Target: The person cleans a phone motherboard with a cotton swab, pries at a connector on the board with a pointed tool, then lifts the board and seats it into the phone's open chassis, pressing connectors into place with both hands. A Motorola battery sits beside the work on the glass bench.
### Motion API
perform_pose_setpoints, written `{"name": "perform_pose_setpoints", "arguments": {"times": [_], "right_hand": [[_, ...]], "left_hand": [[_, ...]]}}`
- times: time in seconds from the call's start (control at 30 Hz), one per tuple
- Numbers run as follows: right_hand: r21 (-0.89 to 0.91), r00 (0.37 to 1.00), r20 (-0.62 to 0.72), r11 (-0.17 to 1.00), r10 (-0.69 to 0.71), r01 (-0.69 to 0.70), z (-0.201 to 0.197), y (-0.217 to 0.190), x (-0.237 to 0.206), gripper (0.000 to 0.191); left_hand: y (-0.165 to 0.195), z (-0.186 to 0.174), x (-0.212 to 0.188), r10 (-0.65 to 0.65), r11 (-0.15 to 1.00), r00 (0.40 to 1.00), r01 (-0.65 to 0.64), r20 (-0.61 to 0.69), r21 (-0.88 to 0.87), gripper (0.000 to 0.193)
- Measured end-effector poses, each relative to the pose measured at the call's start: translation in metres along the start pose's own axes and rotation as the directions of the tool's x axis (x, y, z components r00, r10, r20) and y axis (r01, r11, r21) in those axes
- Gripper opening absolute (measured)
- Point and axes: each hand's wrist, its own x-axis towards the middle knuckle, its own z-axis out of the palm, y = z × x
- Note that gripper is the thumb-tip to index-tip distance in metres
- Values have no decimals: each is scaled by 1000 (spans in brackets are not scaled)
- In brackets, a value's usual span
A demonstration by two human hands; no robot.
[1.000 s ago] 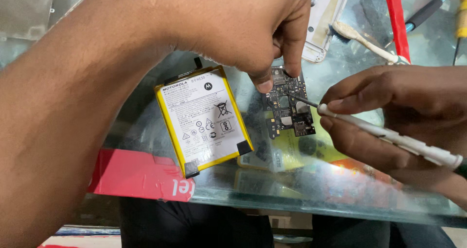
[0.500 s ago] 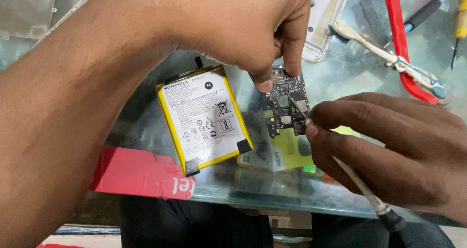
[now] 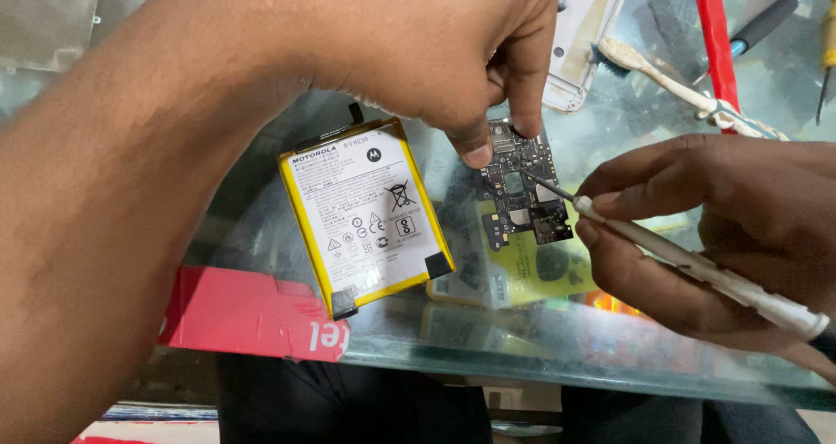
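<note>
Compared with half a second earlier, the right hand (image 3: 714, 235) has drawn back to the right, so the white-handled probe tool (image 3: 697, 270) now lies at a shallower angle and only its thin metal tip reaches the circuit board (image 3: 521, 187). Nearest the camera, a red cardboard box (image 3: 235, 313) shows beneath the front edge of the glass tabletop (image 3: 557, 357). On the glass lies a flat phone battery (image 3: 361, 218), white-labelled with a yellow border and black tape at two corners, just left of the board and apart from both hands. The right hand is closed around the tool's handle in a pen grip, thumb and forefinger pinched near the tip. The left hand (image 3: 435, 52) reaches in from above, thumb and forefinger closed on the upper edge of the board and pressing it to the glass; nothing else is in that grip. The board rests near the middle of the table over a yellow-green sheet. The step in hand appears to be prying or probing a component on the board. The next move calls for a steady left-hand hold and light, controlled tip pressure. Farther back lie a white phone frame (image 3: 588, 39), a brush (image 3: 662, 74), a red-handled tool (image 3: 714, 35) and a blue-handled screwdriver (image 3: 779, 13).
</note>
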Motion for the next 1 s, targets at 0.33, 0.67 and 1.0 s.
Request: {"name": "perform_pose_setpoints", "arguments": {"times": [0.33, 0.67, 1.0], "right_hand": [[-14, 963, -205, 984, -176, 177, -11, -46, 33, 16], [19, 986, -91, 990, -139, 141, -10, -23, 25, 15], [48, 962, -214, 982, -170, 184, -9, -37, 31, 15]], "left_hand": [[1, 0, -2, -14, 1000, 1000, 14, -13, -8, 38], [-1, 0, -2, -6, 999, 1000, 5, -8, -51, 37], [-3, 1, -2, 17, 999, 1000, -18, -21, -38, 36]]}}
